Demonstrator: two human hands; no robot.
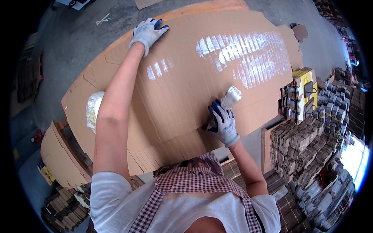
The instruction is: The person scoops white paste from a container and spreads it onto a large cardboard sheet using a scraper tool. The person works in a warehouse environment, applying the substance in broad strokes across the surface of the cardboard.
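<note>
Gripping a wide, white-coated brush [232, 97] with the blue-and-white gloved right hand [224, 123]. Resting the matching gloved left hand [148, 32], unclenched, on flat brown cardboard [182, 85].

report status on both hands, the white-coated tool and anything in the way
Right hand gripping white-coated brush-like tool. Left hand open near cardboard's far edge. White streaks on cardboard. Left forearm partly hiding plastic-wrapped container.

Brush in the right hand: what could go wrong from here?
The right hand holds the white-coated brush close to bare cardboard, so it might drip or smear there. The left forearm overlaps the plastic-wrapped container in this view, and could perhaps knock it if lowered.
</note>
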